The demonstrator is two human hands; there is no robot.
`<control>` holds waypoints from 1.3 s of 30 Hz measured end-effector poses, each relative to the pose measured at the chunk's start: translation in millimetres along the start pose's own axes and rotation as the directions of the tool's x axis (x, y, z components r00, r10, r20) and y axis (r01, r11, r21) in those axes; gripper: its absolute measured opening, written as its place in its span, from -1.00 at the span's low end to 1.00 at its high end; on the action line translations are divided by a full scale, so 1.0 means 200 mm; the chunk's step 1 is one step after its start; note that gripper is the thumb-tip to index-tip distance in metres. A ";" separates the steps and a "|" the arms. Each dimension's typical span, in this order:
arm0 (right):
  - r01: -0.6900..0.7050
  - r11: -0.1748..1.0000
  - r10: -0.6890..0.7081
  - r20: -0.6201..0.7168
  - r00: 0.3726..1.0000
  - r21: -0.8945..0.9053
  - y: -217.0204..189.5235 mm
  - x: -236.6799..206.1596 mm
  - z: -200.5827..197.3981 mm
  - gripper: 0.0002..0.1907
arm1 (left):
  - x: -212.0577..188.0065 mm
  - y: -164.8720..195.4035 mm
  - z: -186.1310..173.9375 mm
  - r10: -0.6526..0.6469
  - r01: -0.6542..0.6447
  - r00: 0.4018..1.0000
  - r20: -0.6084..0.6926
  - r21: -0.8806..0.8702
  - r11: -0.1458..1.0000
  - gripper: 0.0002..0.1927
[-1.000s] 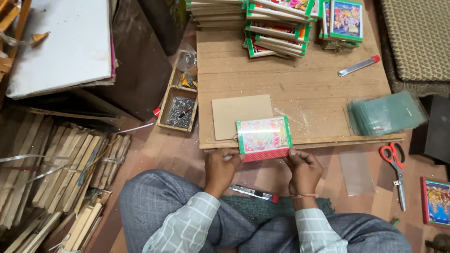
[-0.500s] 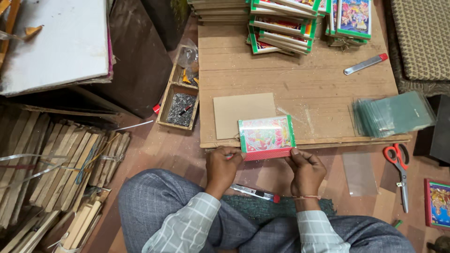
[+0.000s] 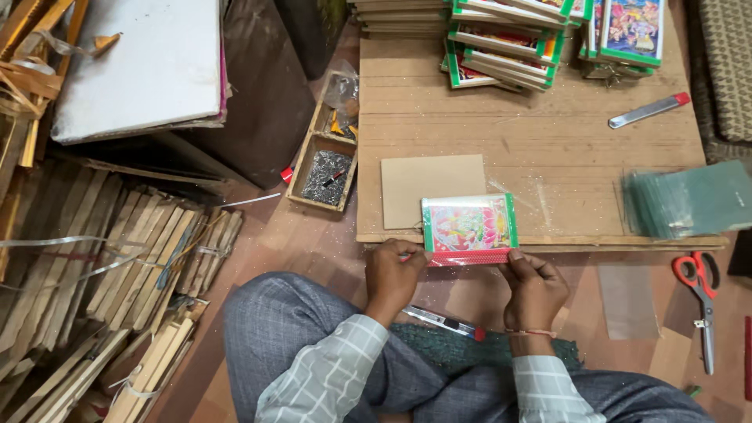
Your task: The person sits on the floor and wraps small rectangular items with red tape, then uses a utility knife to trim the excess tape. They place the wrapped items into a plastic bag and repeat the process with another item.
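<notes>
Seated cross-legged on a reddish-brown floor (image 3: 313, 243) speckled with pale grit, in grey checked trousers and a pale checked shirt. Low wooden desk (image 3: 548, 133) just ahead, plain planks, scuffed and dusted with glitter-like flecks. Small framed picture (image 3: 468, 229) in red, green and pink held at the near edge of the desk, half over the lip. Left hand (image 3: 394, 274) at its lower left corner, fingers (image 3: 409, 252) closed narrowly on the red bottom strip. Right hand (image 3: 535, 286) at the lower right corner, thumb pressed to the frame, fingers curled under and gripping.

Just beside the picture on the left, a plain brown cardboard sheet (image 3: 432, 188) flat on the planks. At the far edge, stacks of similar framed pictures (image 3: 509, 47) with green borders. To the right, a utility knife (image 3: 648, 110) with a red end, and a stack of greenish glass panes (image 3: 689, 202) overhanging the desk's corner.

On the floor to the right, red-handled scissors (image 3: 701, 301) and a clear pane. Left of the desk, a small wooden tray of nails (image 3: 325, 176). Farther left, bundles of wooden strips (image 3: 110, 274) bound with tape, and a white board (image 3: 141, 66) on a dark box. Near the knees, a second cutter (image 3: 442, 321) on a green mat.
</notes>
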State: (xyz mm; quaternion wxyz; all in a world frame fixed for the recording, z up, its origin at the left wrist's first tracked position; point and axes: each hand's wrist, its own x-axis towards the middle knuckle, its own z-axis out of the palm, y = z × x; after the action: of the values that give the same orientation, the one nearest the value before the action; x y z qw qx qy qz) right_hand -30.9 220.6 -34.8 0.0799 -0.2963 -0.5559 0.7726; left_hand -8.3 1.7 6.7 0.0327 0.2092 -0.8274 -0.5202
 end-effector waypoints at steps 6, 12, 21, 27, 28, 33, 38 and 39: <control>0.007 1.000 -0.007 -0.009 1.000 -0.020 0.00 0.00 0.01 -0.87 | 0.00 0.02 0.01 -0.061 0.061 0.998 -0.007 0.000 0.998 -0.85; 0.008 1.000 -0.008 0.004 1.000 -0.015 -0.01 -0.01 0.01 -0.89 | 0.00 0.03 0.00 -0.080 0.081 0.997 0.009 -0.012 0.997 -0.84; 0.011 1.000 -0.011 -0.005 1.000 -0.004 -0.01 -0.01 0.01 -0.88 | 0.00 0.00 0.01 -0.009 0.008 1.000 -0.016 -0.034 0.999 -0.85; 0.019 1.000 -0.019 -0.003 1.000 -0.006 -0.02 -0.01 0.02 -0.89 | -0.01 0.02 0.01 -0.048 0.048 0.999 -0.015 -0.031 0.998 -0.86; 0.019 1.000 -0.019 -0.005 1.000 -0.010 -0.02 -0.01 0.02 -0.89 | -0.01 0.03 0.01 -0.047 0.046 0.999 -0.018 -0.025 0.999 -0.86; 0.018 1.000 -0.018 -0.005 1.000 -0.002 -0.03 -0.02 0.02 -0.89 | -0.01 0.04 0.00 -0.044 0.044 0.999 -0.022 -0.016 0.999 -0.85; 0.007 1.000 -0.007 -0.010 1.000 -0.006 -0.03 -0.02 0.02 -0.90 | -0.01 0.08 -0.01 -0.157 0.156 0.987 0.016 0.040 0.987 -0.82; 0.002 1.000 -0.002 -0.011 1.000 -0.006 -0.03 -0.02 0.02 -0.90 | -0.01 0.08 -0.01 -0.220 0.217 0.975 0.044 0.058 0.974 -0.82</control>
State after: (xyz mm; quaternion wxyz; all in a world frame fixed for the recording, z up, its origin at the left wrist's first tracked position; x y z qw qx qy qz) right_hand -31.8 218.1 -27.0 0.0828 -0.3000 -0.5580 0.7693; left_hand -11.8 6.9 22.2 -0.0510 0.2867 -0.8134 -0.5035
